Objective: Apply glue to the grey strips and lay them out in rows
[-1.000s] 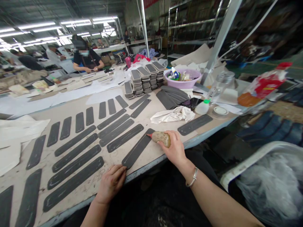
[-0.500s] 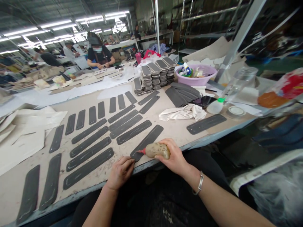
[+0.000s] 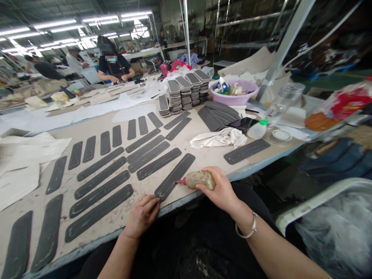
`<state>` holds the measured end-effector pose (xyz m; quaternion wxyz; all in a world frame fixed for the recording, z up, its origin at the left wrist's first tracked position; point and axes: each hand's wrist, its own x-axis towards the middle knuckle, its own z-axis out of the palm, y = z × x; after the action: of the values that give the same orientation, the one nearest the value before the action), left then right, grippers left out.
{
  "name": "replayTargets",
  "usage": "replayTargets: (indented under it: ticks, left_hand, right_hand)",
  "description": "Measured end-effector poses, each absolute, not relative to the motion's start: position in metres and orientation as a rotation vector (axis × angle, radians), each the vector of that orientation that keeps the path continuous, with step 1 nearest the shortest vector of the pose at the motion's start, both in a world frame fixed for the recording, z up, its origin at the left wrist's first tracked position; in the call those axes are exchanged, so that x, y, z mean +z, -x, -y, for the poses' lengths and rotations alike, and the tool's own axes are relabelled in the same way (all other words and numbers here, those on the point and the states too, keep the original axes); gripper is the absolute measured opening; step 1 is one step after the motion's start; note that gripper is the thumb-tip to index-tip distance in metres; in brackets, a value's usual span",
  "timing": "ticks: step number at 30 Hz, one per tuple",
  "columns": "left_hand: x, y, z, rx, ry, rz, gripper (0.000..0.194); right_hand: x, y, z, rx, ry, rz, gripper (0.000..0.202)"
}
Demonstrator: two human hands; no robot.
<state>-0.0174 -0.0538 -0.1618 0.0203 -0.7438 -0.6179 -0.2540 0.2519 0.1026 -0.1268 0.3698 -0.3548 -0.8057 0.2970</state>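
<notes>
My right hand [image 3: 219,188] is wrapped round a squeeze bottle [image 3: 200,180] of yellowish glue, held on its side. Its red nozzle points left, with the tip at the right long edge of a dark grey strip [image 3: 178,172] with rounded ends. Shiny lines of glue run along this strip. At the strip's near end, my left hand [image 3: 143,213] has its fingers pressed together on the corner. Several similar dark strips [image 3: 100,212] lie in rows to the left, many with shiny lines near their edges.
Stacks of pale-edged grey pieces [image 3: 177,93] stand at the back beside a purple basin [image 3: 234,93]. Nearer are a pile of dark strips [image 3: 217,115], a white cloth [image 3: 217,137] and a green-tipped bottle [image 3: 257,130]. A person [image 3: 114,66] works across the table.
The nozzle has travelled from the strip's near end up along its right edge, away from my left hand. My left hand stays at the strip's corner. The view has shifted slightly.
</notes>
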Motion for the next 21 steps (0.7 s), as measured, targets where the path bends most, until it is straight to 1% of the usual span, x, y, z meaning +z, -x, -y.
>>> replayTargets:
  ticks: [4,7,9,13,15,17,21]
  left_hand:
    - [-0.162,0.018,0.054,-0.779,2.311,1.891,0.017]
    - [-0.161,0.018,0.054,-0.782,2.312,1.894,0.016]
    - [-0.159,0.017,0.053,-0.781,2.312,1.893,0.015]
    - [-0.155,0.016,0.051,-0.776,2.311,1.875,0.014]
    - [-0.154,0.016,0.050,-0.777,2.311,1.869,0.014]
    - [-0.154,0.016,0.051,-0.770,2.312,1.878,0.014]
    - [-0.156,0.017,0.051,-0.751,2.316,1.883,0.014]
  right_hand:
    - [-0.127,-0.258,-0.117,0.568,1.082,1.984,0.037]
    - [-0.129,-0.255,-0.117,0.479,1.141,1.958,0.040]
    - [-0.131,-0.250,-0.112,0.531,1.054,1.980,0.043]
    - [-0.130,-0.239,-0.097,0.781,0.773,2.113,0.048]
    - [-0.130,-0.236,-0.095,0.824,0.758,2.156,0.046]
    - [-0.130,-0.236,-0.100,0.773,0.855,2.129,0.044]
    - [-0.133,-0.245,-0.120,0.568,1.086,1.975,0.039]
